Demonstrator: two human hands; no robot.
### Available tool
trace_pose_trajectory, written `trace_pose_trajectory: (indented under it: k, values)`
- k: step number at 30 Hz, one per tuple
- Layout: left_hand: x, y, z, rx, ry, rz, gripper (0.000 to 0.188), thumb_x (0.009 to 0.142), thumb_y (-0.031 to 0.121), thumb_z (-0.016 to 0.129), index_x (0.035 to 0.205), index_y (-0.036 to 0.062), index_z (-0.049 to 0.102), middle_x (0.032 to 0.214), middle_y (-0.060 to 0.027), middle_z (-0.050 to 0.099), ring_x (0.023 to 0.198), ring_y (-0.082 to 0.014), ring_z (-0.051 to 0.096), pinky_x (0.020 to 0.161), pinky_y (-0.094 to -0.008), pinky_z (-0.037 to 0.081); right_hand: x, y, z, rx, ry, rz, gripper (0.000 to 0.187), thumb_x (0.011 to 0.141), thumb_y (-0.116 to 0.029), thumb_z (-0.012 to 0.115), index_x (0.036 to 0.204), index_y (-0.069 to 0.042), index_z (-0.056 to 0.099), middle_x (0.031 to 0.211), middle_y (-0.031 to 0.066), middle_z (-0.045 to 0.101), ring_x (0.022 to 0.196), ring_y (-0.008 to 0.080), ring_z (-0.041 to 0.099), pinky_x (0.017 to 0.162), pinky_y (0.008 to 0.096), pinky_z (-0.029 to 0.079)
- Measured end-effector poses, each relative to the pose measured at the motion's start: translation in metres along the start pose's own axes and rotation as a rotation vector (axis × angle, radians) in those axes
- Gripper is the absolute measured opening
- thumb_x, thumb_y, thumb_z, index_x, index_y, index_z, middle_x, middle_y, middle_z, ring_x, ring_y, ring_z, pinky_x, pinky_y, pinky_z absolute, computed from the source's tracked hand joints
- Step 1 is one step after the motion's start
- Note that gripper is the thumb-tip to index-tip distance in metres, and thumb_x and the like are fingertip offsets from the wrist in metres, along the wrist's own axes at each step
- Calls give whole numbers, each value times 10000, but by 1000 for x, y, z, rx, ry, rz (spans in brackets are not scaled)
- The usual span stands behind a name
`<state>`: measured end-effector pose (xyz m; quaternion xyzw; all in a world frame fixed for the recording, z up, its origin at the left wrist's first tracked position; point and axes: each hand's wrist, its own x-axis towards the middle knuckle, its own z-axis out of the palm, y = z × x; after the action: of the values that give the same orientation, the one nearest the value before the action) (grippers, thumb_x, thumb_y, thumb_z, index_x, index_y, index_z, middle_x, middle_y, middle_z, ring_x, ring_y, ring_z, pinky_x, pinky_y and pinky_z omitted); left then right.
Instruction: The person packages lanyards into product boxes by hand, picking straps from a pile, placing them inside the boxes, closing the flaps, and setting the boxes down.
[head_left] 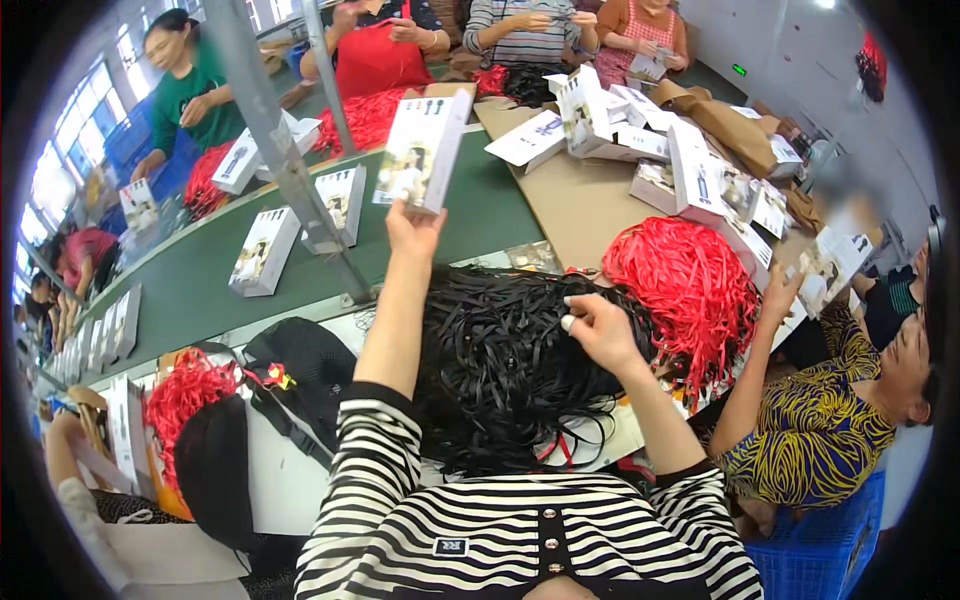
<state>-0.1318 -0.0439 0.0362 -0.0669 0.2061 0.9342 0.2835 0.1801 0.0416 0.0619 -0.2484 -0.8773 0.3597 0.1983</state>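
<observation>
My left hand [413,226] grips the lower end of a white printed carton [422,150], raised over the green conveyor belt [385,245]. My right hand [604,332] is above a large heap of black ribbon-like straps [500,365]. Its fingers are curled in toward the thumb, with white coverings on two fingertips; what they pinch, if anything, I cannot make out. Beside the black heap, to the right, lies a pile of red straps [685,295]. Two similar cartons, a nearer one [264,252] and a farther one [341,203], lie on the belt left of my raised carton.
A metal post [285,150] rises at the belt's near edge. Several cartons [690,170] are heaped on brown cardboard [590,195] at the right. A black bag [300,375] lies left of me. A co-worker [810,430] sits close on my right; others work across the belt.
</observation>
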Motion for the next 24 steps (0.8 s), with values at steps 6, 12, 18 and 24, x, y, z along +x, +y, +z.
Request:
trace_pose_trajectory:
  k: [6,12,18,24]
  values:
    - [39,22,-22,643,325,215,476,713,321,581,1131,150,429,1086,-65,481,936,-257,473,773,-491,360,-2,25,33,-64,101,-96,168,698,-109,555,852,-59,598,803,109,569,758,281,556,656,355,437]
    - [-36,-40,23,546,-81,37,183,763,110,511,899,-8,545,787,-113,586,590,-172,536,502,-281,433,1,26,19,419,182,182,150,720,-47,557,854,-8,611,626,9,548,513,53,469,453,192,369]
    - [-42,-75,-24,535,-29,-129,193,750,106,532,917,11,551,810,-108,584,569,-147,486,515,-254,404,-4,7,1,690,232,283,158,729,-43,562,879,-9,600,594,-23,505,478,28,417,425,162,323]
    - [-43,-73,-30,499,-1,-134,177,750,99,524,900,5,542,776,-103,588,562,-147,503,501,-262,410,-10,-17,2,103,366,-235,225,682,45,495,891,-5,561,747,84,519,647,159,519,566,265,422]
